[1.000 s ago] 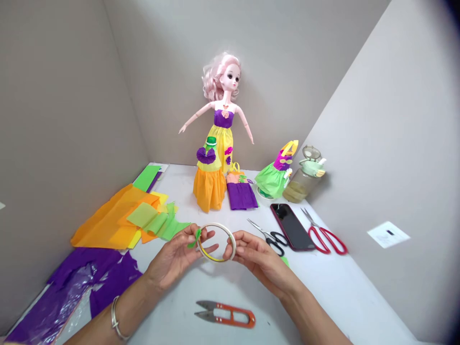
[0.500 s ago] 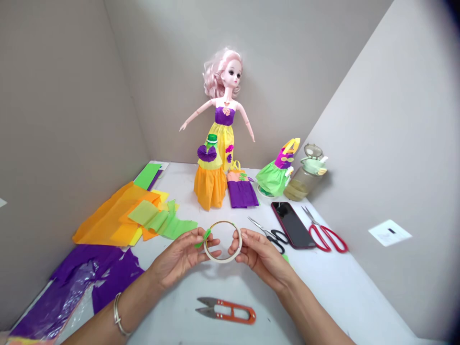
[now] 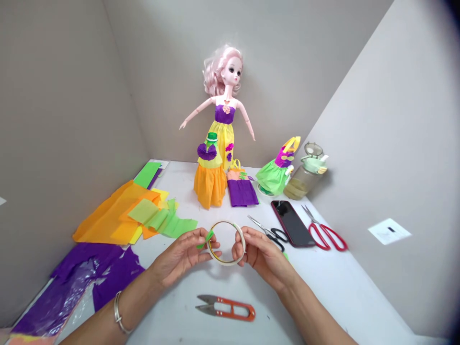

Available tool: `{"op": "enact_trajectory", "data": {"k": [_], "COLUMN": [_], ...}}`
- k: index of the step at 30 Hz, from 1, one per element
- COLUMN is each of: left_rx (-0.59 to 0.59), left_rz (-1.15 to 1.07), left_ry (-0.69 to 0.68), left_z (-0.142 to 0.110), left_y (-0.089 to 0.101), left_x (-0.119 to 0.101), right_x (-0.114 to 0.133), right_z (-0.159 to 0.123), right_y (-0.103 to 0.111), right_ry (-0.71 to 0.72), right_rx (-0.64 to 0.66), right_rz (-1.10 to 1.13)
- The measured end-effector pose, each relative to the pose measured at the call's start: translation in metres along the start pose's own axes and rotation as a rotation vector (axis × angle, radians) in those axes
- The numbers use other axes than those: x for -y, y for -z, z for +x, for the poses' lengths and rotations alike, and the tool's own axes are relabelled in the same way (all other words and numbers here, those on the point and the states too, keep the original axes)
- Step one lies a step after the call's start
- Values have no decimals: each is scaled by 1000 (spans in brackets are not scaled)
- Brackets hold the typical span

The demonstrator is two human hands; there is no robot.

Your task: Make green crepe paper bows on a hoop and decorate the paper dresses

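A thin roll of double-sided tape (image 3: 227, 242) is held above the white table (image 3: 345, 292) between both hands. My left hand (image 3: 181, 256) pinches its left rim together with a small green paper scrap (image 3: 204, 238). My right hand (image 3: 260, 254) grips the right rim with thumb and fingers closed on it. Orange thread snips (image 3: 225, 307) lie on the table just in front of my hands.
A pink-haired doll (image 3: 224, 108) in a paper dress stands at the back with small paper dresses (image 3: 210, 179) around it. Crepe paper sheets (image 3: 118, 215) cover the left side. Black scissors (image 3: 269, 232), a phone (image 3: 292, 223), red scissors (image 3: 325, 234) and a jar (image 3: 305, 177) lie right.
The tape roll has been turned between my fingers and raised slightly. My right hand has closed in a little on the rim; the view has tilted down a touch.
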State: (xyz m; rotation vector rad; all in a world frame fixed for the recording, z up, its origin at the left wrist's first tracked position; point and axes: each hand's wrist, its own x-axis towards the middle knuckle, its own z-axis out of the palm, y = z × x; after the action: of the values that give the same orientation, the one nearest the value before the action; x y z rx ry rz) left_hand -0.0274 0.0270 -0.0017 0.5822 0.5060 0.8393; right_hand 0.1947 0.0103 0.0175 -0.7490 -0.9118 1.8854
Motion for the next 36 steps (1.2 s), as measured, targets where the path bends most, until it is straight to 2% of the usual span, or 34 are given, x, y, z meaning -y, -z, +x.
{"op": "enact_trajectory", "data": {"k": [9, 19, 26, 29, 33, 34, 36], "left_rx": [34, 15, 0, -46, -156, -144, -36], "left_rz": [46, 46, 89, 158, 393, 468, 644], "left_ry": [27, 18, -25, -74, -188, -198, -176], "left_z": [0, 1, 1, 1, -4, -6, -12], "left_y": [0, 3, 2, 3, -2, -4, -10], "left_x": [0, 0, 1, -2, -12, -14, -18], "right_x": [3, 4, 5, 5, 6, 6, 5], "right_z": [-2, -3, -3, -4, -8, -10, -13], "right_y": [-3, -6, -7, -7, -14, -16, -22], "right_ry": [-9, 8, 44, 61, 82, 90, 105], "right_rx": [8, 48, 39, 8, -35, -37, -40], "right_rz": [-39, -14, -83, -242, -633, -727, -878]}}
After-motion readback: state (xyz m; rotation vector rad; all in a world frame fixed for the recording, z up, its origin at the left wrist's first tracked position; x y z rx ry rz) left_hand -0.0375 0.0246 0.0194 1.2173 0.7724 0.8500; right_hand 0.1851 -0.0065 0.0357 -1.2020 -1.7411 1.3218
